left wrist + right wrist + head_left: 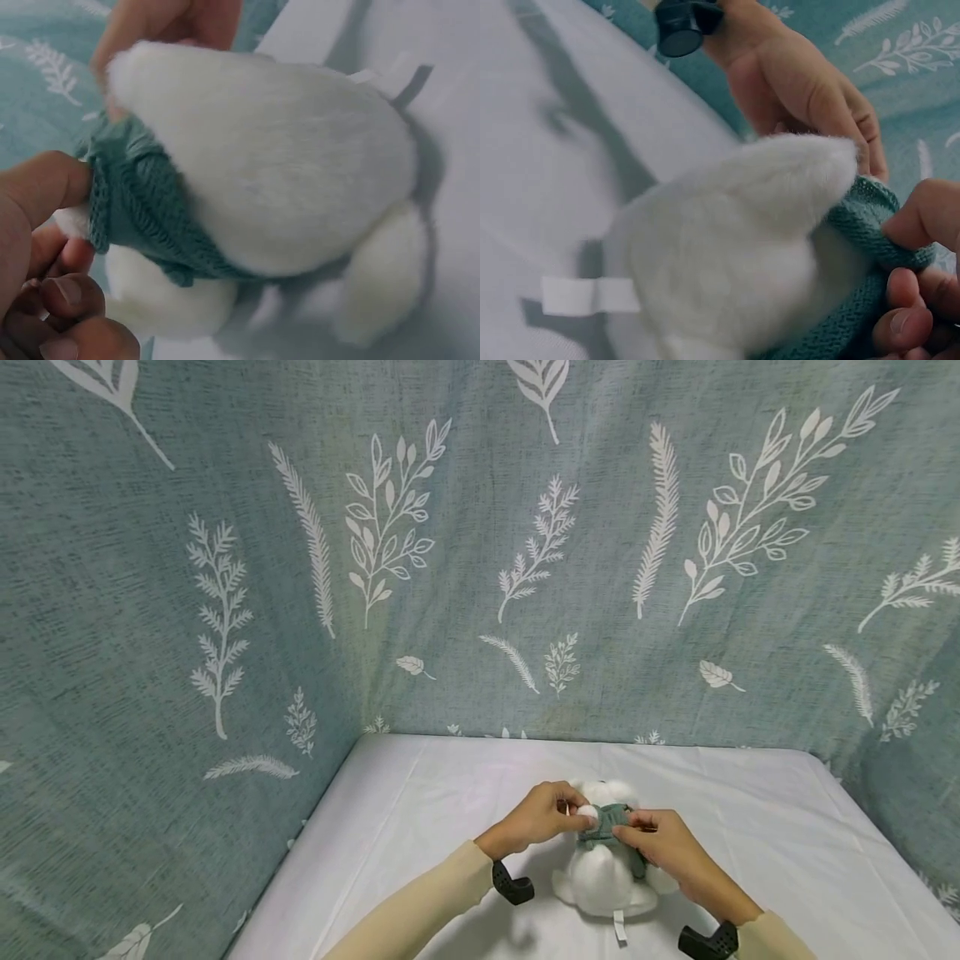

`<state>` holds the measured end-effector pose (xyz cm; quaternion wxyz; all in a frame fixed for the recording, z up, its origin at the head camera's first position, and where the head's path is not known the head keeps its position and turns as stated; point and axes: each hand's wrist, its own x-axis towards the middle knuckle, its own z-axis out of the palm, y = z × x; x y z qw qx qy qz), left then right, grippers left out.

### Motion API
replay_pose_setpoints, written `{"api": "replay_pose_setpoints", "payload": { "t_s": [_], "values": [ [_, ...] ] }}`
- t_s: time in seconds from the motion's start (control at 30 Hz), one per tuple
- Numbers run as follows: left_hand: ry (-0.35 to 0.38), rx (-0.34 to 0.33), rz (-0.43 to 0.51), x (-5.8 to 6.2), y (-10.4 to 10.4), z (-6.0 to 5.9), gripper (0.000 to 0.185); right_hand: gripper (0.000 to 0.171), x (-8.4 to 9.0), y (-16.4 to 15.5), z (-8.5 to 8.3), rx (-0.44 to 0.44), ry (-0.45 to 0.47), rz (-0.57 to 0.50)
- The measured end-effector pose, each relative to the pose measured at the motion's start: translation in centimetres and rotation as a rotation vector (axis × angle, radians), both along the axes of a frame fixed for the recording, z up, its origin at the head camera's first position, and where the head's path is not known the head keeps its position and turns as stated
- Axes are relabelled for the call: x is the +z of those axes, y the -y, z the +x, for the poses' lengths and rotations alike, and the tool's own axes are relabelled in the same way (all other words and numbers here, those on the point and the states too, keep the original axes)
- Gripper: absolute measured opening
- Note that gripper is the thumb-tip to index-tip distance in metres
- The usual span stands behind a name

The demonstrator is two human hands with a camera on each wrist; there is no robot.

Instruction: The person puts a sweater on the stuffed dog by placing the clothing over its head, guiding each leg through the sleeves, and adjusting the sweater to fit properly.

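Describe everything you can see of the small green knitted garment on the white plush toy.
The green knitted garment is a small ribbed piece of teal-green yarn, bunched around the upper body of the white plush toy, which sits on the white table. The left hand and right hand each pinch its edge from opposite sides.

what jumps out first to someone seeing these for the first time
A white plush toy sits near the front middle of the white table, with a green knitted garment bunched around its upper body. The left hand and right hand both pinch that knit. Leaf-printed teal fabric rises behind.
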<state>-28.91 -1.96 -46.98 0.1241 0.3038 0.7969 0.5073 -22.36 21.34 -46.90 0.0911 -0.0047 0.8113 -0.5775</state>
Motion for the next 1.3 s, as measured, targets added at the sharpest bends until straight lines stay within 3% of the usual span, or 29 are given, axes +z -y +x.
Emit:
{"api": "replay_pose_setpoints", "payload": {
  "t_s": [0.3, 0.47, 0.83, 1.1, 1.2, 1.3],
  "values": [
    [0.039, 0.037, -0.006, 0.8, 0.6, -0.5, 0.012, 0.030, 0.1, -0.6, 1.1, 0.034, 0.001, 0.097],
    [0.064, 0.042, 0.013, 0.7, 0.6, -0.5, 0.009, 0.029, 0.2, -0.5, 1.2, 0.046, 0.002, 0.126],
    [-0.137, -0.072, -0.157, 1.3, 0.0, 0.3, 0.021, 0.044, 0.3, 0.2, 1.0, -0.012, -0.079, 0.255],
    [-0.214, -0.052, -0.219, 1.3, 0.0, 0.7, 0.023, 0.040, 0.6, 1.2, 0.6, -0.033, -0.188, 0.279],
    [-0.177, -0.032, -0.186, 1.1, 0.2, 0.7, 0.022, 0.038, 0.7, 1.5, 0.7, -0.040, -0.187, 0.275],
    [-0.075, -0.002, -0.123, 0.9, 0.6, 0.6, 0.018, 0.032, 0.7, 1.6, 0.8, -0.040, -0.184, 0.286]
  ]
}}
